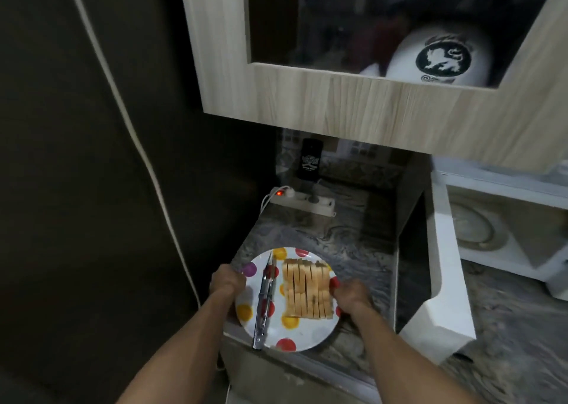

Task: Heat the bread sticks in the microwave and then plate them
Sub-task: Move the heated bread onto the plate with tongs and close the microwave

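I see left hand (226,283) and right hand (350,296) curled on opposite rims of plate (310,337); bread sticks (307,290) mid-plate, tongs (265,299) loose left of them. Risk: tilt toward open microwave (442,268) right of plate, tongs slide off.

Power strip (302,201) on marbled counter (347,250)

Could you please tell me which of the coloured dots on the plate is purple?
The purple dot sits at the far left rim of the round white spotted plate, just beside the left hand; every other visible dot is red or yellow.
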`<state>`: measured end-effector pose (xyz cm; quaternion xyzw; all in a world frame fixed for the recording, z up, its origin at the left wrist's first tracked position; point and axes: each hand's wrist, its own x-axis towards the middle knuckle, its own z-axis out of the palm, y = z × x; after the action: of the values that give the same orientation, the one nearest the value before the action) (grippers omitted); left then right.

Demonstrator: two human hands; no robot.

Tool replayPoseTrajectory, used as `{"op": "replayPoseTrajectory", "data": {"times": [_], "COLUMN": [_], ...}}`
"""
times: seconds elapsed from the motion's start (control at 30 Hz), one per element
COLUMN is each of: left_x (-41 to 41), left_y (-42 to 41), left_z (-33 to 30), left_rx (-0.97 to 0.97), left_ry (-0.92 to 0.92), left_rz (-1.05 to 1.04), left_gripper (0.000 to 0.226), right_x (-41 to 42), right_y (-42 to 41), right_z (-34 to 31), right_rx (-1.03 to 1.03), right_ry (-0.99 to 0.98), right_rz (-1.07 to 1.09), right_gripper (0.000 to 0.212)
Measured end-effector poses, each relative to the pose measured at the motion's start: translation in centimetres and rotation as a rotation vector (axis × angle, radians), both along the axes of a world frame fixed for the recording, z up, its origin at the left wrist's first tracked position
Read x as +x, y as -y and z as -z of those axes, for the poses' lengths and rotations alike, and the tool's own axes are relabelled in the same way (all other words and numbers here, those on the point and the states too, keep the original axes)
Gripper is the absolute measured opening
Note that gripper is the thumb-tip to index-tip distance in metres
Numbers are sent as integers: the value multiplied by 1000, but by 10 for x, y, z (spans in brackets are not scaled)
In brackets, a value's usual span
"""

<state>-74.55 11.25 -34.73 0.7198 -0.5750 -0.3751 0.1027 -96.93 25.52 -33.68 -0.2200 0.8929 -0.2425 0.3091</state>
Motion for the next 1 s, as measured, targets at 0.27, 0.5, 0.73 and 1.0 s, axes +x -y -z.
{"op": "replayPoseTrajectory", "data": {"times": [0.27,0.5,0.73,1.0], "left_x": [-45,-56,-58,-122], "left_y": [54,64,65,59], "left_z": [14,26,5,-74], "left_rx": [-46,-104,-172,-482], "left_ry": [79,148,319,165], "left_rz": [165,271,442,879], "left_gripper": [41,46,44,39], "right_x": [-14,-13,0,13], "right_y": [20,17,15,19], "right_z": [6,5,-20,-114], "right_rx": [14,52,154,286], "right_ry": [-3,-22,-96,-545], "right_rz": [193,245,145,-218], "right_gripper": [37,27,31,37]}}
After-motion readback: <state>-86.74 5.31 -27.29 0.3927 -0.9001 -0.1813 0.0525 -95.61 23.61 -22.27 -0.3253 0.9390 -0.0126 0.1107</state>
